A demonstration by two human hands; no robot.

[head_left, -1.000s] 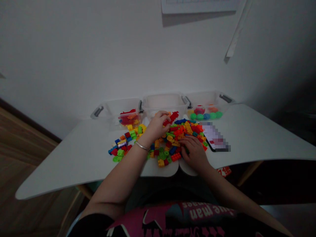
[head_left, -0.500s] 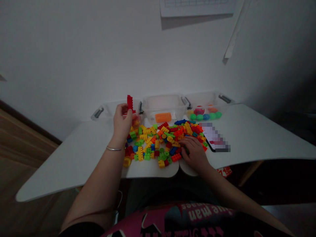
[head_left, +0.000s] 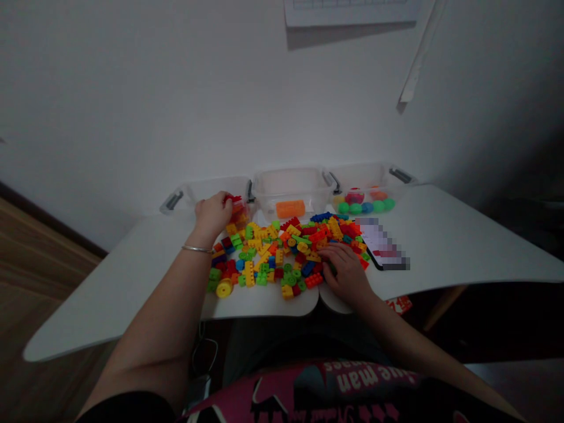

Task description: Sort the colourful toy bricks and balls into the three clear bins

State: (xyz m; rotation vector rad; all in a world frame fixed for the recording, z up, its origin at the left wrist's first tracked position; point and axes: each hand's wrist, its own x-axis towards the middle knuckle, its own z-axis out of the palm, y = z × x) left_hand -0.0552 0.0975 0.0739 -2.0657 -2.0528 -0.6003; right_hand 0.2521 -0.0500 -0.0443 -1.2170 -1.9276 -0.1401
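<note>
A heap of small coloured building bricks (head_left: 282, 252) lies on the white table (head_left: 132, 276) in front of me. My left hand (head_left: 212, 212) reaches over the near wall of the left clear bin (head_left: 185, 194), fingers closed on a red toothed brick (head_left: 234, 199) just above the red pieces inside. A silver bangle circles that wrist. My right hand (head_left: 348, 271) lies flat on the right side of the heap, fingers spread over the bricks, gripping nothing that I can see.
The middle clear bin (head_left: 304, 179) holds one orange brick (head_left: 290, 208). The right clear bin (head_left: 374, 173) holds green, blue and red balls. A phone (head_left: 382, 247) lies right of the heap. A yellow wheel (head_left: 224, 288) sits near the front edge. A wall stands close behind.
My left hand took the red toothed brick from the heap's middle, raised it over the left bin, and now has lowered it into that bin. The right hand stayed still.
</note>
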